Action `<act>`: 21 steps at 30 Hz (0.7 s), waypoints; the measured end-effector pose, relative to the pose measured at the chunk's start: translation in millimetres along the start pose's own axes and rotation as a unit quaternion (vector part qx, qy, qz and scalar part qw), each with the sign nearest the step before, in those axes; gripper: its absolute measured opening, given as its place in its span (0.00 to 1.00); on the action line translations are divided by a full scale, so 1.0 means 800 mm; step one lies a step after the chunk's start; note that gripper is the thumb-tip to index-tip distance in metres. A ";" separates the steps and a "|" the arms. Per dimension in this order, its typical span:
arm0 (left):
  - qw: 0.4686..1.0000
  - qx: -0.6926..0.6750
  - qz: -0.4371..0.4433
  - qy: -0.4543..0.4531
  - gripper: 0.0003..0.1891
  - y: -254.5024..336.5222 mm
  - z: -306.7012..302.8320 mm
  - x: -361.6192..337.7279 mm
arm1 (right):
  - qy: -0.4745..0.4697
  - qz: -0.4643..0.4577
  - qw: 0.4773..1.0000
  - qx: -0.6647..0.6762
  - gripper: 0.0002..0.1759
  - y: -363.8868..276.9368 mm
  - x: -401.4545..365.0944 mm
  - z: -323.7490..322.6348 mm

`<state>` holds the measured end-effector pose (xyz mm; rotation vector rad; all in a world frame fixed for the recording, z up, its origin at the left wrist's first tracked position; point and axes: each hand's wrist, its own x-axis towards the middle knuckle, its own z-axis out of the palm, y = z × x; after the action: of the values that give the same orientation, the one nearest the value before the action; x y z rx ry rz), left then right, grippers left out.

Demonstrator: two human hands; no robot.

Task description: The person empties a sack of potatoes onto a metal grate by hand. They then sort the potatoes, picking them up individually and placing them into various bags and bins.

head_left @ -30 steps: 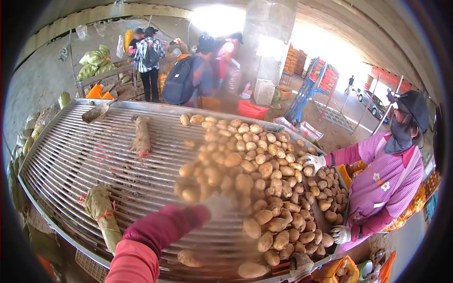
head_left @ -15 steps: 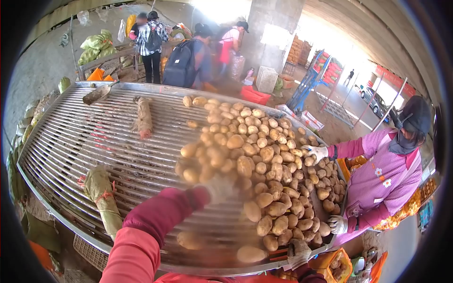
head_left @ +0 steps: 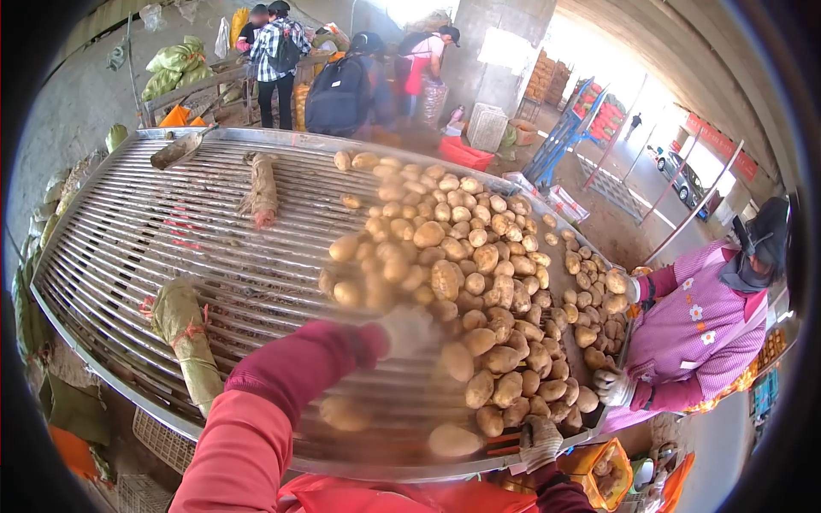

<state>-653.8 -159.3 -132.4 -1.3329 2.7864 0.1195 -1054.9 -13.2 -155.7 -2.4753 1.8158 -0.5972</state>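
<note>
Many potatoes lie heaped over the right half of a slatted metal sorting table. My left hand, in a pale glove, reaches over the slats at the near left side of the heap; motion smears its fingers, and potatoes beside it are blurred too. My right hand, in a dirty glove, rests by the near edge against potatoes, its fingers stretched towards them and nothing visibly held. One loose potato lies left of it, another, blurred potato farther left.
A co-worker stands at the right end, one gloved hand at potatoes, the other glove on the rim. Cloth-wrapped rolls and a metal scoop lie on the slats. An orange crate stands below. Other people are behind the table.
The co-worker's far hand has moved right from the heap to the table's end, with potatoes at it. My hands stay in nearly the same places; the view has shifted slightly.
</note>
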 end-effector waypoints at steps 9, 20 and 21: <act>0.997 -0.004 -0.069 -0.033 0.14 0.036 -0.005 0.033 | 0.010 -0.003 1.000 0.025 0.08 0.000 -0.001 0.000; 0.996 -0.031 -0.014 -0.080 0.19 0.032 -0.002 -0.010 | 0.058 0.007 0.997 0.043 0.07 0.009 -0.008 0.007; 0.997 -0.038 -0.014 -0.072 0.20 0.026 0.013 -0.012 | 0.054 0.011 0.998 0.034 0.08 0.011 -0.009 0.008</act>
<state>-664.3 -137.9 -141.3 -1.3208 2.6668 0.3108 -1062.6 -10.7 -165.9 -2.4210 1.8228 -0.7915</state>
